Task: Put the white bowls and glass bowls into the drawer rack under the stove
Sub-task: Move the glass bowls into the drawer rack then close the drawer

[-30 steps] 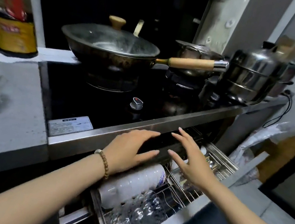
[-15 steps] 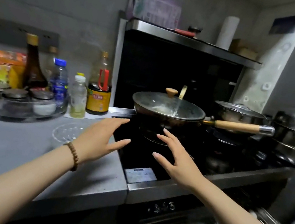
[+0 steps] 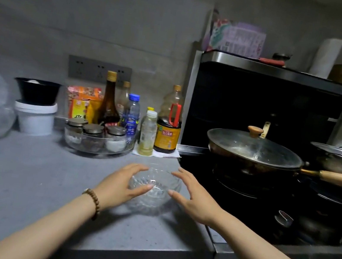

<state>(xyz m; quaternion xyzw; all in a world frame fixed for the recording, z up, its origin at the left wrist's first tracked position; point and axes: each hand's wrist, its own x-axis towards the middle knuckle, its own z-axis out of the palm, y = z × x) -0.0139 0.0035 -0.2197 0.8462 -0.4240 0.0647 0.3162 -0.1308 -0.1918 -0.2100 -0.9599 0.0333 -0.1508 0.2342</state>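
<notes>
Glass bowl [image 3: 153, 196] stands mouth-up between left hand [image 3: 121, 185] and right hand [image 3: 195, 200], grips apart.

Yellow bottle label [image 3: 166, 139] carries characters too blurred to read.

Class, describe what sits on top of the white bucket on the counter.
A black bowl rests on the white bucket, with something pale showing inside it. The bowl covers the bucket's top, so the bucket's contents cannot be seen.

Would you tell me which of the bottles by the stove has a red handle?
The large yellow-labelled bottle nearest the stove; the others have no handle.
</notes>
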